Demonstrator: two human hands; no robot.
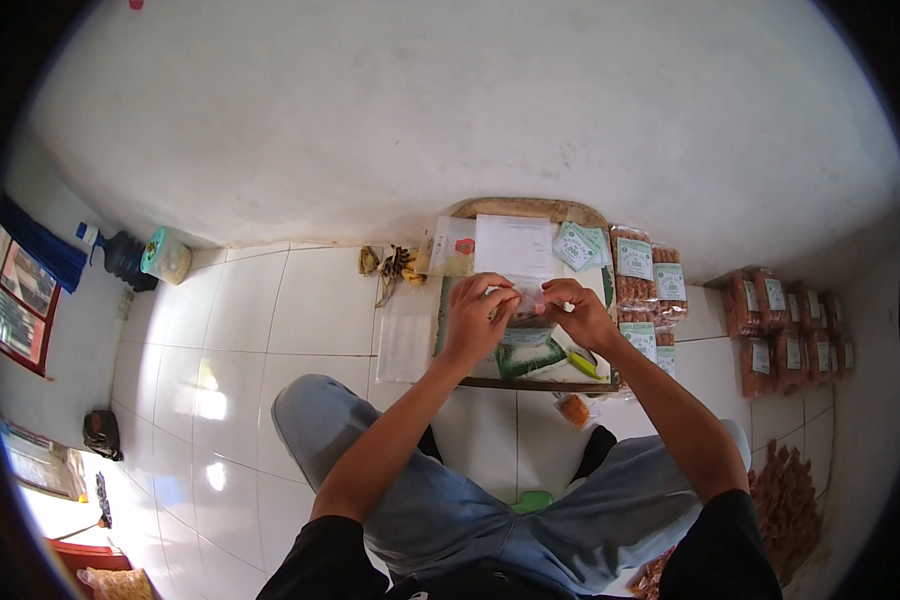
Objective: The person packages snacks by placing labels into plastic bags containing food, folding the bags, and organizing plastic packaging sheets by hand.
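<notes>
My left hand [478, 315] and my right hand [576, 312] meet over a low wooden table [530, 208], fingers pinched together. Between them they hold the top of a clear plastic bag [530, 297]; its lower part shows a green-and-white label [526, 338], and its contents are mostly hidden by my hands. Just beyond lies a white sheet [515, 245], with several loose green-and-white labels [578, 245] to its right. A yellow-green tool, perhaps a cutter [584, 364], rests near my right wrist.
Labelled packs of brown snacks [634, 258] stand along the table's right side, more packs [773, 295] near the right wall. Clear plastic sleeves [403, 348] and bananas [410, 268] lie left. A brown pile [788, 510] and a small orange packet [573, 408] are on the floor.
</notes>
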